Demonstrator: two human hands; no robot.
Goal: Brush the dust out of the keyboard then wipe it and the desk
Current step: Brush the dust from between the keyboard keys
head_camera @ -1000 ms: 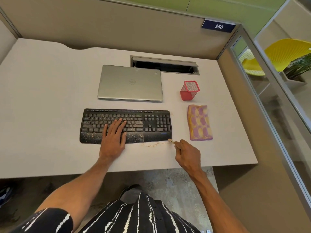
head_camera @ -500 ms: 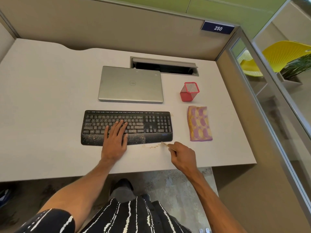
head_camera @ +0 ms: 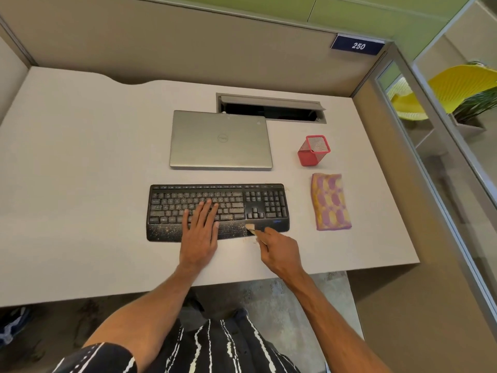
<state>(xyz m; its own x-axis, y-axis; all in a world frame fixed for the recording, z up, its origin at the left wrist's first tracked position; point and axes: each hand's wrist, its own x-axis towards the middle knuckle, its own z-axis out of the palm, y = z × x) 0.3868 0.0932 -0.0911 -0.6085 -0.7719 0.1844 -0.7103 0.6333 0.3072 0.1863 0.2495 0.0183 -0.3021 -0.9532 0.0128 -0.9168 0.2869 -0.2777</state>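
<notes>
I look down on a pale grey desk inside a beige-walled cubicle. Nearest me, the left hand lies flat on the black keyboard, fingers straight and close together over the keys, palm on the wrist rest. Just to its right, the right hand curls its fingers around a small brush, whose pale tip touches the speckled wrist rest below the arrow keys. Dust lies on the desk at the keyboard's front edge. A folded pink-and-yellow cloth lies right of the keyboard, apart from it. Beyond it stands a red mesh cup. A closed silver laptop sits behind the keyboard, with an open cable hatch farther back.
</notes>
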